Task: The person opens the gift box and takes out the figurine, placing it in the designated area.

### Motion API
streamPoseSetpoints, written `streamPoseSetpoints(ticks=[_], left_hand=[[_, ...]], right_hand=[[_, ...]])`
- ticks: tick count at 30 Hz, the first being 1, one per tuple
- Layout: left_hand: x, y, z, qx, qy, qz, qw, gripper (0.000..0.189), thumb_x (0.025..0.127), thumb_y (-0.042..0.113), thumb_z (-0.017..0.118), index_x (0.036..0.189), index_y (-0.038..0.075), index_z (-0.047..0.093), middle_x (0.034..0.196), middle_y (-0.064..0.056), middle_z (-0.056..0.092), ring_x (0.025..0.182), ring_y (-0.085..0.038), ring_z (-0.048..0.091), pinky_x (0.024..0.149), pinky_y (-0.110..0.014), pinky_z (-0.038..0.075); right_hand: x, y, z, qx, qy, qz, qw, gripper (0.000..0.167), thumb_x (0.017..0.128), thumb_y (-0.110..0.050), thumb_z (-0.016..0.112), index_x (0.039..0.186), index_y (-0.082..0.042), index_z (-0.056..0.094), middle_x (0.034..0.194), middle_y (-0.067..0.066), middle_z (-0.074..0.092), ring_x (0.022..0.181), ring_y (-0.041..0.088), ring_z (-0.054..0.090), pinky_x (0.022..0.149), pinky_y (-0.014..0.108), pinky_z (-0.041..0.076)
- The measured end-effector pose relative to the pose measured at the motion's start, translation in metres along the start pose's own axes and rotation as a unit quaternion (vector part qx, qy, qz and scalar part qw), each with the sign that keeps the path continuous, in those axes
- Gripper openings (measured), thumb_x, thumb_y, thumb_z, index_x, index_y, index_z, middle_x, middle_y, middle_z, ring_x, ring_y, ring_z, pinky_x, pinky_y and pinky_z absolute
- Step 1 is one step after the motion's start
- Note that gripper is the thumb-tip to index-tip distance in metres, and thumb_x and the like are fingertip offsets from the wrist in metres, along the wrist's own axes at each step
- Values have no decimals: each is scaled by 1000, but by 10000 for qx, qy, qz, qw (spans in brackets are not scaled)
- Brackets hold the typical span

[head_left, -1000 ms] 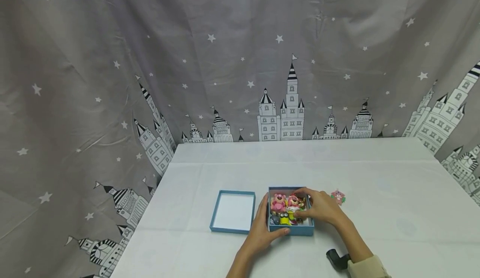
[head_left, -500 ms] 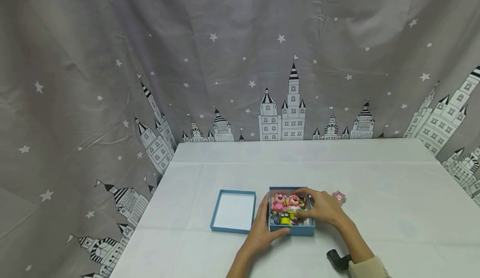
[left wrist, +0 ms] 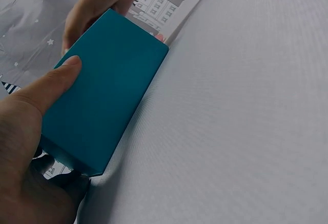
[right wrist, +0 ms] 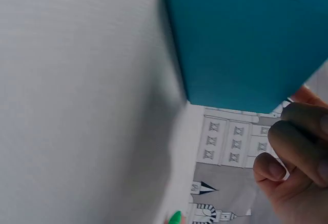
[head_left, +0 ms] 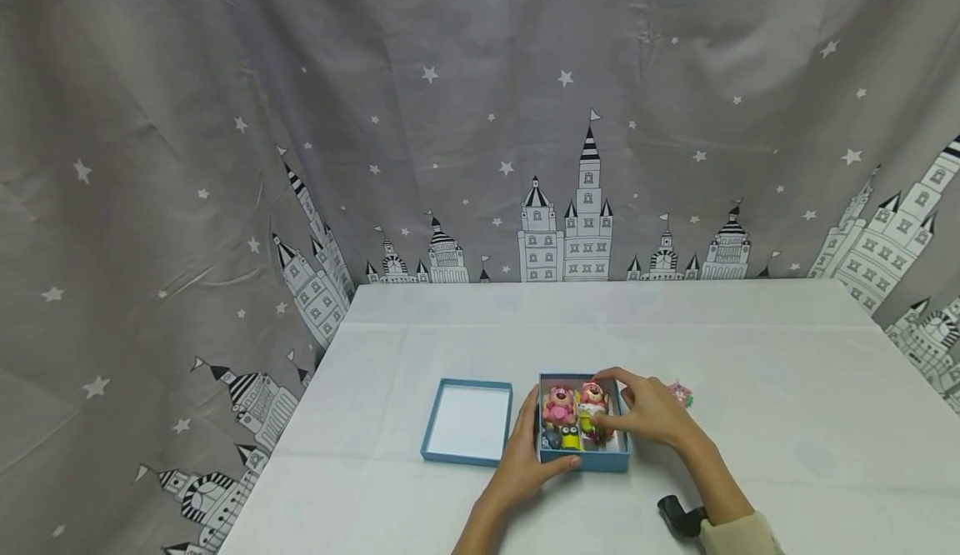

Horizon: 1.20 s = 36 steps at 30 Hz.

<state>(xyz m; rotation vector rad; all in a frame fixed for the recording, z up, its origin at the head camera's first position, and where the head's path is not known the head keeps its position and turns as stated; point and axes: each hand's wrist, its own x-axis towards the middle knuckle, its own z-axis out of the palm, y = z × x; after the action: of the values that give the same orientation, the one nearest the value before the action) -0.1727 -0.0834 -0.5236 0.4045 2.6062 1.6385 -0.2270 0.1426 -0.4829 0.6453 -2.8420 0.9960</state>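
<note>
A blue box [head_left: 611,461] stands on the table, holding several small toy figurines. My left hand [head_left: 519,463] grips its left side, thumb lying on the front wall, as the left wrist view also shows. My right hand [head_left: 651,409] reaches in over the right wall, index finger behind and thumb in front of a pink bear figurine [head_left: 592,394] with white and yellow on it. A second pink bear figurine [head_left: 558,406] sits to its left, with a yellow goggle-eyed figurine [head_left: 571,437] in front. The right wrist view shows curled fingers [right wrist: 297,142] beside the box; the figurines are hidden there.
The blue-rimmed lid [head_left: 467,422] lies with its white inside up, left of the box. A small pink figurine with green [head_left: 681,394] lies right of the box, partly behind my right hand. A black device [head_left: 678,518] is at my right wrist.
My right thumb and index finger have shifted slightly with the pink bear figurine, which looks more upright. A gap now shows at the box's front right. My left hand stays put.
</note>
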Motion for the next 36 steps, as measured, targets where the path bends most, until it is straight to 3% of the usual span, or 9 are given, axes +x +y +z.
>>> streamPoseSetpoints(ticks=[9, 20, 27, 36], left_hand=[[0, -1, 0, 23, 26, 76, 10000, 109, 71, 45, 77, 149, 14, 7, 151, -13, 16, 136, -32, 20, 107, -52, 20], [0, -1, 1, 41, 43, 13, 10000, 110, 70, 44, 77, 149, 14, 7, 152, -13, 16, 135, -33, 21, 107, -52, 20], [1, -2, 2, 17, 32, 10, 10000, 110, 70, 45, 77, 149, 15, 7, 152, -12, 15, 136, -32, 20, 107, -52, 20], [1, -2, 1, 26, 38, -9, 10000, 110, 70, 45, 77, 149, 15, 7, 152, -13, 15, 136, -32, 20, 107, -53, 20]], right_hand=[[-5, 0, -34, 72, 358, 18, 9993, 57, 69, -52, 75, 117, -25, 58, 48, -13, 28, 44, 3, 22, 41, 19, 22], [-20, 38, -88, 129, 487, 277, 9983, 56, 71, -42, 78, 119, -20, 57, 51, -9, 27, 46, 4, 24, 39, 21, 24], [-32, 74, -108, -165, 366, 570, 9976, 57, 73, -42, 76, 120, -18, 55, 53, -8, 27, 47, 6, 23, 41, 22, 22], [-40, 111, -121, -346, -129, 887, 9954, 60, 75, -41, 74, 122, -12, 54, 53, -6, 29, 46, 7, 25, 40, 21, 22]])
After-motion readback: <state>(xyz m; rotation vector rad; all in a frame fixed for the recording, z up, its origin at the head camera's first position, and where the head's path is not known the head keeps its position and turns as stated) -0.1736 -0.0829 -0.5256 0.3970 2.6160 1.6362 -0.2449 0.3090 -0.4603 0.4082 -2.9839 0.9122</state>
